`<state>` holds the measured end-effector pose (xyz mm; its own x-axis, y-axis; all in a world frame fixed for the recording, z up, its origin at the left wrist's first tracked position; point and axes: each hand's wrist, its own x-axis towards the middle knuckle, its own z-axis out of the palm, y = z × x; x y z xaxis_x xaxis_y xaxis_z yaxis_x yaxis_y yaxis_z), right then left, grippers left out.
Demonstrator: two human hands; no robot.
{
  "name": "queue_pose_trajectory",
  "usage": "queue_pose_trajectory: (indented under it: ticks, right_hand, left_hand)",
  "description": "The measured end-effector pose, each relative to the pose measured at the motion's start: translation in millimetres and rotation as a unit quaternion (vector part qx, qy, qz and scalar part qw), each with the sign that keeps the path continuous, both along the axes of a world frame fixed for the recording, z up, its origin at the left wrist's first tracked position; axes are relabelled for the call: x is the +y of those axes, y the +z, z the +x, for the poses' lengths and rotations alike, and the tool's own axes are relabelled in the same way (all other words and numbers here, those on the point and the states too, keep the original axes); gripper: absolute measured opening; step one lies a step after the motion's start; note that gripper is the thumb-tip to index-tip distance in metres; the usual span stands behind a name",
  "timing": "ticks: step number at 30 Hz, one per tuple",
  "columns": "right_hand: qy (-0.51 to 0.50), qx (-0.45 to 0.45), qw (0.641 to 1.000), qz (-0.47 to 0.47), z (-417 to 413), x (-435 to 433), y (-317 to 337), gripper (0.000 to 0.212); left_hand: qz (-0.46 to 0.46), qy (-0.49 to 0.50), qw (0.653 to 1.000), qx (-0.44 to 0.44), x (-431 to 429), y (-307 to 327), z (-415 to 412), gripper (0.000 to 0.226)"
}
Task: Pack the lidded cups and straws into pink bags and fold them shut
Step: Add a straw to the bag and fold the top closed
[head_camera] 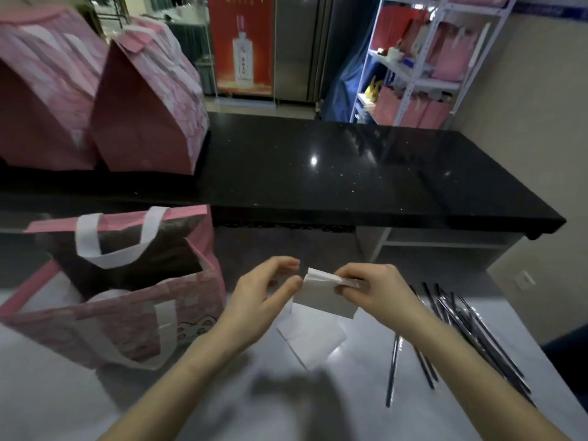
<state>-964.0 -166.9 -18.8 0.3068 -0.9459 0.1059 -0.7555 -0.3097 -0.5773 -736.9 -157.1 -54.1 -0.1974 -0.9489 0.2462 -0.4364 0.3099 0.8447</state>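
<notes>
Pink bag [143, 313] left of hands [261, 297], straws [448, 313] right, paper [324, 300] pinched

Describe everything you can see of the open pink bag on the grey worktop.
The open pink bag stands upright on the grey worktop. Soft, fabric-like walls, pink rim, two white loop handles, a cartoon print on the front, dark lining. A white round lid shows inside. The left hand is beside it, apart.

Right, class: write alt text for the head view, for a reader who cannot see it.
A person's right hand pinches folded white paper above a grey table, the left hand open beside it. An open pink bag stands left, dark straws lie right, and two folded pink bags sit on a black counter.
</notes>
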Motion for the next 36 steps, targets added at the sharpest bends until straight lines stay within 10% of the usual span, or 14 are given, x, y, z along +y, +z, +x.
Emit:
queue_pose_trajectory:
  ticks: [13, 18, 22, 36]
  right_hand:
    - [0.162, -0.082, 0.979, -0.095, 213, -31, 74, 0.016]
    - [0.181, 0.014, 0.98, -0.076, 258, -39, 47, 0.014]
    - [0.226, 0.072, 0.971, -0.005, 278, -36, 36, 0.016]
    - [0.206, 0.135, 0.958, -0.149, 252, -19, 32, 0.038]
  left_hand:
    - [-0.182, 0.221, 0.946, -0.15, 21, 86, 195, 0.039]
    - [0.025, 0.137, 0.915, -0.378, 22, 52, 258, 0.105]
    - [0.054, 0.087, 0.92, -0.379, 21, 37, 266, 0.123]
    - [-0.048, 0.146, 0.922, -0.355, 20, 43, 250, 0.085]
